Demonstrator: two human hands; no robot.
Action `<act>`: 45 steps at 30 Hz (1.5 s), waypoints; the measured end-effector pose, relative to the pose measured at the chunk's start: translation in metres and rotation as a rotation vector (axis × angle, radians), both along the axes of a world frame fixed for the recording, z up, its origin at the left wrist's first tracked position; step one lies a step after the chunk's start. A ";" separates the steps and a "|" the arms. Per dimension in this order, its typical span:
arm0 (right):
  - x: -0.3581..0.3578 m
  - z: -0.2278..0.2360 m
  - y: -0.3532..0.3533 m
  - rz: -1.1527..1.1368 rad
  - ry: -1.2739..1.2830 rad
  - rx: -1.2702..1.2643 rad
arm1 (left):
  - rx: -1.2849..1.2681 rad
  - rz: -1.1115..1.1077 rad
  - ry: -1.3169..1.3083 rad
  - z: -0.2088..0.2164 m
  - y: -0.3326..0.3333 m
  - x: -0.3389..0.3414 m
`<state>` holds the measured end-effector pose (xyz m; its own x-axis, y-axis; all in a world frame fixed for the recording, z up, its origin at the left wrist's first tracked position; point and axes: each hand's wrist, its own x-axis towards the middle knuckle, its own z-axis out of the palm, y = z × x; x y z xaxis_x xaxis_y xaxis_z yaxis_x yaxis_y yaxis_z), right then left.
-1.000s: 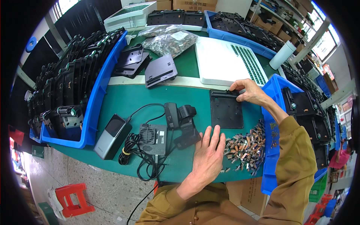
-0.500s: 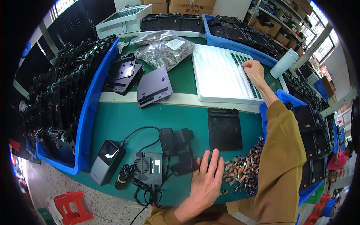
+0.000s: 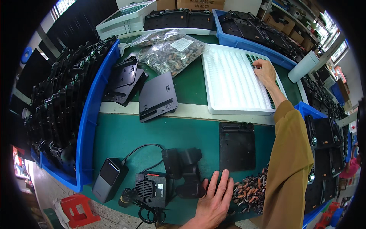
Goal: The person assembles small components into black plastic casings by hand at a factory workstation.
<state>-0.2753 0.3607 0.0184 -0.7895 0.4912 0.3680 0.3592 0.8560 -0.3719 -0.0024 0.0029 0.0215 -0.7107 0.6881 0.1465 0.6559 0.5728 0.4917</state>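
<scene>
My right hand reaches over the white foam tray at the back right. Its fingers are curled together at a row of small dark green parts along the tray's right side; what they pinch is hidden. My left hand lies flat on the green table, fingers stretched out and holding nothing. Beside it on the right is a heap of small metallic and copper-coloured parts. Just beyond its fingertips lies a flat black plastic panel.
A grey power bank, a small fan-vented device and black cabled gear lie at front left. Blue bins of black panels stand at both sides. Behind are dark covers, bags of parts and a pale bottle.
The view has tilted, so the table's things sit lower in the picture. My right hand stays at the tray's green row, and my left hand still rests flat.
</scene>
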 end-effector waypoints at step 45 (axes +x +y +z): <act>0.166 0.047 -0.092 0.450 -0.406 -0.750 | 0.077 0.020 0.196 -0.024 0.000 0.009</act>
<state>-0.1097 0.2689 0.0655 -0.9593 0.1070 -0.2613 0.2771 0.5350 -0.7981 0.0065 0.0034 -0.0027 -0.6768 0.6555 0.3350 0.7322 0.5522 0.3987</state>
